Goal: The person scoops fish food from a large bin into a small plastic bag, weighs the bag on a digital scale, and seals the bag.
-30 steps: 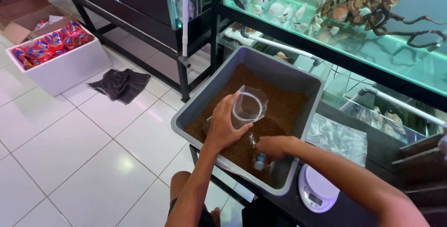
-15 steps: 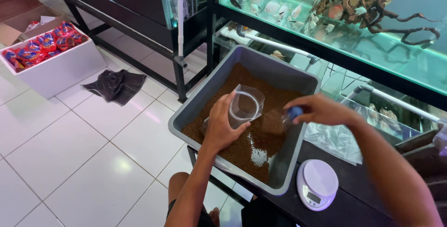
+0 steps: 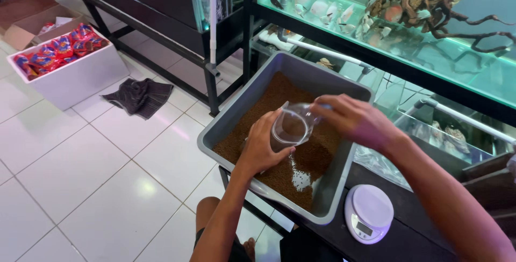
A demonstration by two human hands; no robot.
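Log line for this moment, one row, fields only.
left hand: holds clear bag | right hand: at bag mouth | below: grey tub of brown pellets | scale beside tub

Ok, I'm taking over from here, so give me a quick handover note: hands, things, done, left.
Left hand: holds the clear cup over the grey tub.
Right hand: at the cup's rim; a bit of blue shows at the fingertips, too hidden to identify.
Things: the tub holds brown pellets, with a bare patch of tub floor under the cup. A white scale sits on the dark table beside the tub, with nothing on it.
Done: the cup seems to hold some pellets, amount unclear.
Left: likely more filling; nothing weighed yet.
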